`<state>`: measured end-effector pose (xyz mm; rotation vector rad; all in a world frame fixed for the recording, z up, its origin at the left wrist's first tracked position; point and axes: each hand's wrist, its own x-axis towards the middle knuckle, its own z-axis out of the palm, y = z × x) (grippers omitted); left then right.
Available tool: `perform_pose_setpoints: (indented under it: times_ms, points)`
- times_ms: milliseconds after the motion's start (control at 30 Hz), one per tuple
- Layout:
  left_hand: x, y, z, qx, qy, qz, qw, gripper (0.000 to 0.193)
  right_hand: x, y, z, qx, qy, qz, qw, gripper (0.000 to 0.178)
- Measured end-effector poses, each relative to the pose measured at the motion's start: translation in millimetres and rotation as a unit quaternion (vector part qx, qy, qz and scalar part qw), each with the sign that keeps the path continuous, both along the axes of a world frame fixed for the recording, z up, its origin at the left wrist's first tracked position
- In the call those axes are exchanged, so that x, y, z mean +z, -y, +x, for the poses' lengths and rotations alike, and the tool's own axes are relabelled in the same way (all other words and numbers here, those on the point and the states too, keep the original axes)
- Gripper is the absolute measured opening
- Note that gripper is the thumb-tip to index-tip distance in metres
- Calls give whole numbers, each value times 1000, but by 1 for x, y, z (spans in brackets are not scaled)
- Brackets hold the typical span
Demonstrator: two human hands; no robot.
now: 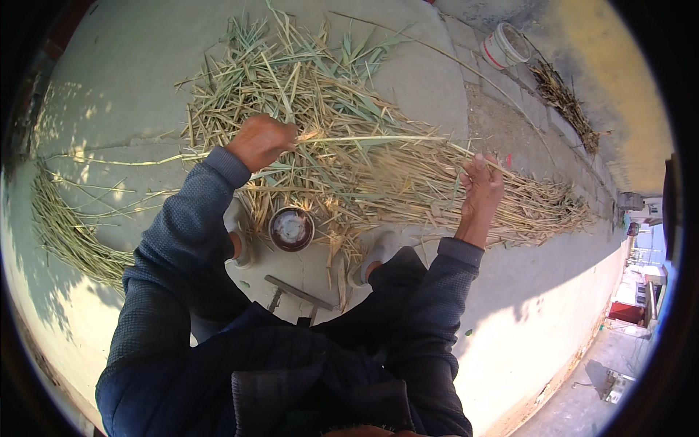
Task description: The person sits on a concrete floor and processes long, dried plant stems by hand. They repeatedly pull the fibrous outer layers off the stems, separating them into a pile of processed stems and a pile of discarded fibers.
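Note:
I hold a long pale reed stalk (378, 138) stretched level between both hands. My left hand (261, 140) is closed around its left end, above a heap of dry and green reed stalks and leaves (320, 87). My right hand (480, 182) grips the stalk's right end, over a bundle of stripped yellow stalks (531, 204) lying to the right. Both forearms are in dark blue sleeves. A small round cup with a pale inside (291, 228) stands on the concrete between my feet.
A sheaf of thin green stalks (65, 233) curves along the left. A white bucket (504, 45) stands at the far right by a pile of dry brown stems (564, 102). A metal tool (295, 293) lies near my knees. The pavement drops off at the right edge.

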<state>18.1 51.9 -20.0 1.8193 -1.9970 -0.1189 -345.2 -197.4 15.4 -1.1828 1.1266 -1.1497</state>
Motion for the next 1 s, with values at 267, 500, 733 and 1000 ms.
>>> perform_pose_setpoints:
  times_ms: [267,500,733,1000]
  points:
    - [7,-4,-3,22,23,24,999,21,-6,-64,90,242,123,58,961,34]
    - [5,-7,-2,39,19,28,999,22,-16,-70,104,115,82,18,990,26]
    - [3,-25,15,19,51,-3,999,25,25,-14,30,-77,230,-26,970,31]
    - [-17,-29,15,16,140,-85,986,18,-31,-10,35,191,-305,-98,928,85]
